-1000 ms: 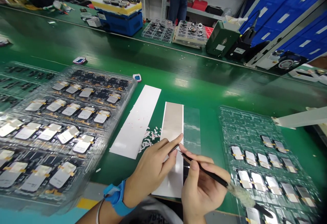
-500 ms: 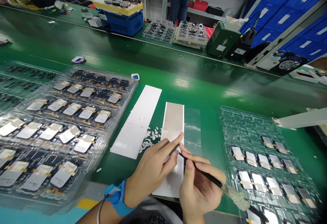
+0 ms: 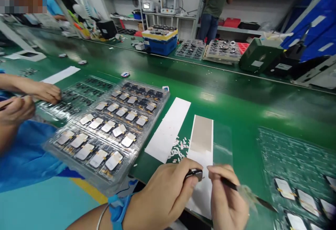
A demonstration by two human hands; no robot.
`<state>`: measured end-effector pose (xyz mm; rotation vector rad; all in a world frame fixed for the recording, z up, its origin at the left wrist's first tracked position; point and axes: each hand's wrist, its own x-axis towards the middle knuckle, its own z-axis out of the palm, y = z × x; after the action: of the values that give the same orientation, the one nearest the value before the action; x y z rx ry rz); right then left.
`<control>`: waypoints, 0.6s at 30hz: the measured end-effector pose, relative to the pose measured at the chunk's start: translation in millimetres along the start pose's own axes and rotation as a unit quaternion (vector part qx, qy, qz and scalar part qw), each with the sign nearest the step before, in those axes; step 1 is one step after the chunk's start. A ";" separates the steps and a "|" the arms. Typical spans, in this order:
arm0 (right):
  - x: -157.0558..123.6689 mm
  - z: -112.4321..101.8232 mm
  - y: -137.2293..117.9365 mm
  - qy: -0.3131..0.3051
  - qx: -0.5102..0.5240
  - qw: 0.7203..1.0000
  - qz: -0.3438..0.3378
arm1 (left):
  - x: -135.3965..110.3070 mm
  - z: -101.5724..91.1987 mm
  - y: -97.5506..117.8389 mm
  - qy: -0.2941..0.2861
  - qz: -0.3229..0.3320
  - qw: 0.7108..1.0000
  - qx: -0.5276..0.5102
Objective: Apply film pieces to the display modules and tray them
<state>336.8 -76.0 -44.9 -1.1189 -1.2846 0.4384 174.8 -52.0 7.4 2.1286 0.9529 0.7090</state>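
Note:
My left hand [image 3: 170, 188] pinches a small dark-edged electronic module [image 3: 194, 174] between thumb and fingers. Close on its right, my right hand [image 3: 228, 198] grips black tweezers [image 3: 229, 183] wrapped with cloudy tape near the back; their tips are hard to make out. Both hands are over a white strip with a grey-brown upper part [image 3: 202, 135]. Clear film [image 3: 223, 142] lies along the strip's right side. To the left are a plain white strip [image 3: 169, 130] and small white scraps [image 3: 180, 149].
A clear tray [image 3: 160, 109] of silver-faced modules is at left, another tray [image 3: 278, 153] at right. A co-worker's hands [image 3: 43, 90] work at far left. Behind stand a blue box [image 3: 160, 46], parts trays [image 3: 190, 49] and a green box [image 3: 256, 55]. A person [image 3: 214, 9] stands beyond.
The view has swung left and up, bringing the co-worker into sight. My hands have drawn apart slightly, and the module in my left hand now shows clearly.

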 end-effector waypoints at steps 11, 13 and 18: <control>0.6 -27.5 -6.2 -0.039 -0.061 0.997 0.017 | 19.6 -123.4 -41.1 -0.034 -0.045 0.934 0.352; -2.3 -51.5 -4.8 0.014 -0.096 0.994 0.044 | 39.3 -161.6 -74.7 -0.015 -0.101 0.911 0.399; -11.8 -127.9 -19.3 0.174 -0.228 0.938 0.194 | 66.9 -189.3 -125.3 -0.029 -0.045 0.929 0.365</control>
<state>443.2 -146.3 -20.4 -1.7721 -0.8677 0.2136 29.3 131.7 40.6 2.6874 1.4289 0.2444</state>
